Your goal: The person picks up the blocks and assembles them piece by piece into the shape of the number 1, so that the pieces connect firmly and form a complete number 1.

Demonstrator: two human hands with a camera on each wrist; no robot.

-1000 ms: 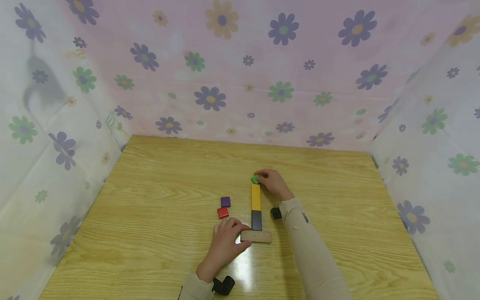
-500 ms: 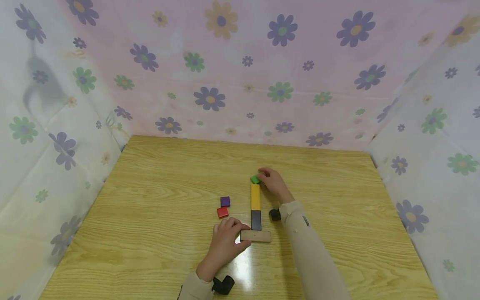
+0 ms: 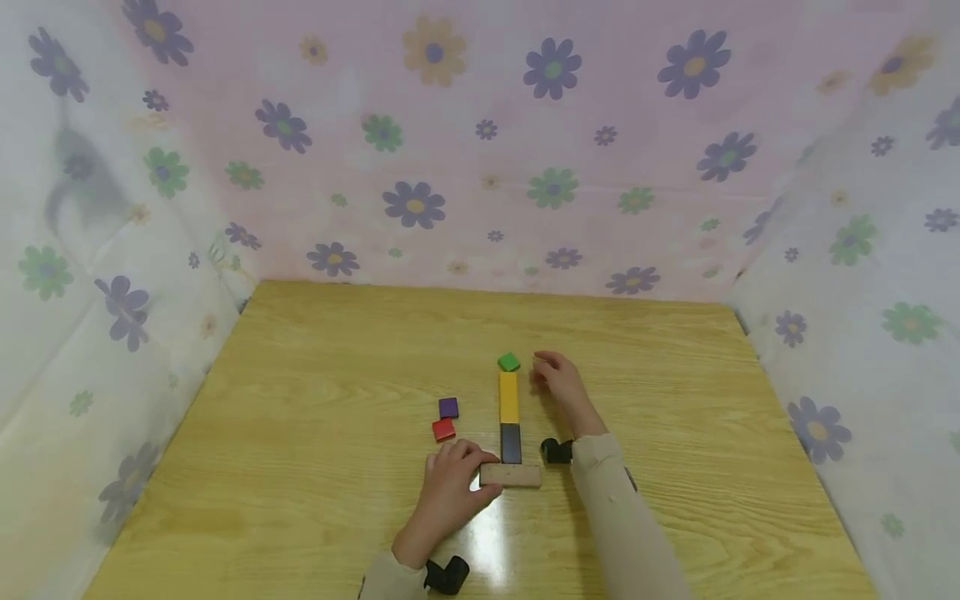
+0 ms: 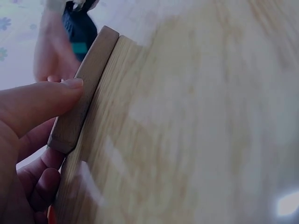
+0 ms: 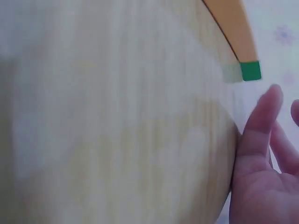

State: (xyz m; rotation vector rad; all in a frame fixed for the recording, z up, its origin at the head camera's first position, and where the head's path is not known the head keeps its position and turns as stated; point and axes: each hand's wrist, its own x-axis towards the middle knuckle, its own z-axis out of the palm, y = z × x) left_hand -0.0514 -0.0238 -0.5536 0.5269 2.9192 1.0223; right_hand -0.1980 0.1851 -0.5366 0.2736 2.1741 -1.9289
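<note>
My left hand [image 3: 452,483] pinches the left end of a plain wooden block [image 3: 513,476] lying crosswise on the table; in the left wrist view the thumb presses along the block's [image 4: 86,88] near side. Behind it a dark grey block [image 3: 511,443] and a long yellow block [image 3: 508,397] run away in a line. At the far end sits a small green block [image 3: 509,362], turned at an angle like a diamond. To its right, apart from it, is my right hand [image 3: 562,387], fingers loosely bent and holding nothing. The right wrist view shows the green block [image 5: 251,70] beyond the fingertips.
Left of the line, a purple block [image 3: 448,407] and a red block [image 3: 444,429] lie corner to corner on the wooden table [image 3: 315,400]. Flower-patterned cloth [image 3: 450,167] hangs at the back and both sides. Black camera mounts stick out from both wrists.
My right hand has let go of the green block and drawn away to the right and slightly nearer. The left hand keeps its hold on the wooden block. The head view has tilted slightly.
</note>
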